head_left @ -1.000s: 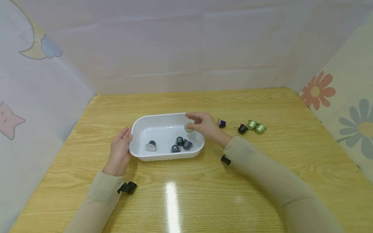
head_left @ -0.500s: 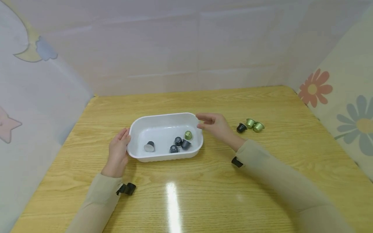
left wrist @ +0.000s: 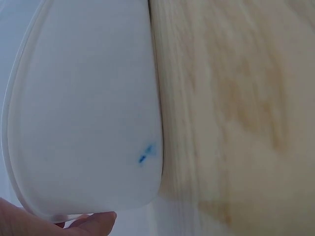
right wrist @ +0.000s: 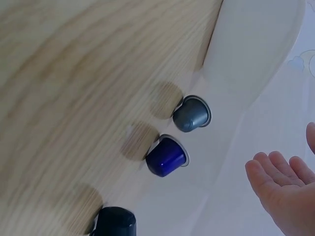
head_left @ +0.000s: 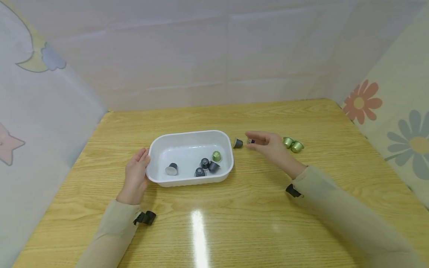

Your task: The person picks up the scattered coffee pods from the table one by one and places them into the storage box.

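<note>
A white tray (head_left: 187,181) stands on the table with several dark coffee capsules (head_left: 205,162) and one green capsule (head_left: 216,156) inside. My left hand (head_left: 134,173) rests against the tray's left end, fingers along its outer wall. In the left wrist view, fingertips (left wrist: 101,223) sit just under the rim. Right of the tray, my right hand (head_left: 269,147) hovers with fingers apart and nothing held. It is nearest a purple capsule (right wrist: 167,156), seen between thumb and fingers in the head view. A grey capsule (right wrist: 192,114) lies beside it; a black capsule (right wrist: 115,222) is hidden behind the hand in the head view.
Two green capsules (head_left: 296,146) lie to the right of my right hand on the wooden table (head_left: 234,223). A pale wall (head_left: 167,63) closes off the table's far edge. Black wrist straps (head_left: 293,190) sit on both sleeves.
My right hand let go of the green capsule, which stays in the tray, and moved right out of it. The grey capsule came into sight. The left hand stayed at the tray.
</note>
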The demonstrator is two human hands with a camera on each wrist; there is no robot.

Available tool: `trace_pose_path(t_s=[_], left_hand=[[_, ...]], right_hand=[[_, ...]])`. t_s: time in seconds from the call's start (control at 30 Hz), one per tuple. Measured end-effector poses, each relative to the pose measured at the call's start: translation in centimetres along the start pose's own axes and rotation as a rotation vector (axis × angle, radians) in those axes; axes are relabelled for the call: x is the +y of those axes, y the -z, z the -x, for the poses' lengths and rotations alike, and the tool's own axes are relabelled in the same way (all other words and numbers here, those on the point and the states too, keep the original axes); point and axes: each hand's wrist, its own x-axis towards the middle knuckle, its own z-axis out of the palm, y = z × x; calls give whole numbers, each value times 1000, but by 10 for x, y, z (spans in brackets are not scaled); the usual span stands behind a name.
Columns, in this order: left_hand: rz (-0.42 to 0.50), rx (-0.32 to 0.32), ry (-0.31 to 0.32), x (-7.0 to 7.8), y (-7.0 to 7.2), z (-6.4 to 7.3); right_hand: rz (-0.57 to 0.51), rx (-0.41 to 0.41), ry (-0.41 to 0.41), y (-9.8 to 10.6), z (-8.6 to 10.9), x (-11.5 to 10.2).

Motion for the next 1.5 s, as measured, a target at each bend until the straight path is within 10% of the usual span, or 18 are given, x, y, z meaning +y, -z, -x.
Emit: trace_pose_path(t_s=[1.5], left_hand=[[21, -12, -6, 0, 1, 0]], right_hand=[[168, 258, -33, 68, 53, 33]])
